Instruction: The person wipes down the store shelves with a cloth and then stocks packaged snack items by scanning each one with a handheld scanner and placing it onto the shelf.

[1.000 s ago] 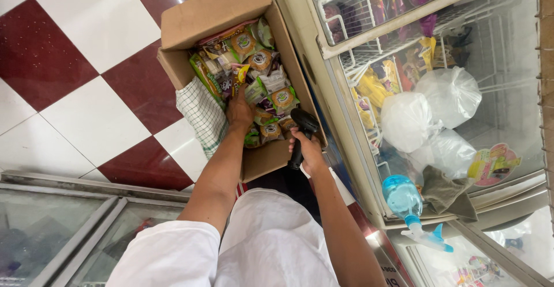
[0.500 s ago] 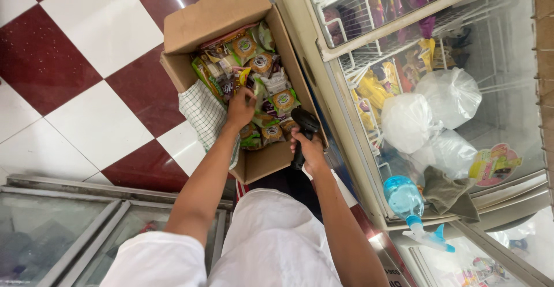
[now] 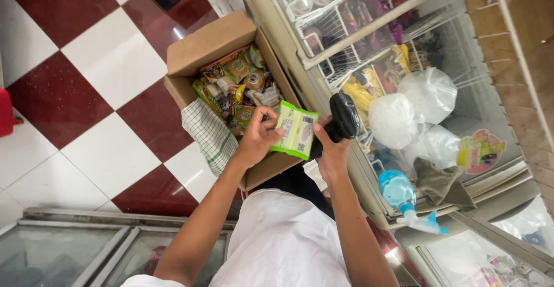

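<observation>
Both of my hands are up over the cardboard box point(image 3: 213, 41) at this moment. With my left hand point(image 3: 257, 140) I grip a green and white snack packet point(image 3: 295, 130), fingers curled around its near edge, thumb on the face, so the packet stands tilted just above the box's open corner. Against the packet's other edge rests my right hand point(image 3: 333, 151), which is closed around the handle of a black handheld scanner point(image 3: 343, 116); the scanner's head sits just beside the packet, close to the glass.

Below my hands the box lies open on the floor, packed with many more snack packets point(image 3: 239, 82) in green, orange and yellow. A green-checked cloth point(image 3: 209, 134) hangs over the box's left wall. The floor point(image 3: 109, 67) is red and white checkered tile.

To my right stands a glass-topped chest freezer point(image 3: 369, 38) with wire baskets, 3 white plastic bags point(image 3: 410, 111) and coloured packages inside. On its lid rest a blue spray bottle point(image 3: 404, 197) and a crumpled grey-brown rag point(image 3: 441, 183), near each other.
</observation>
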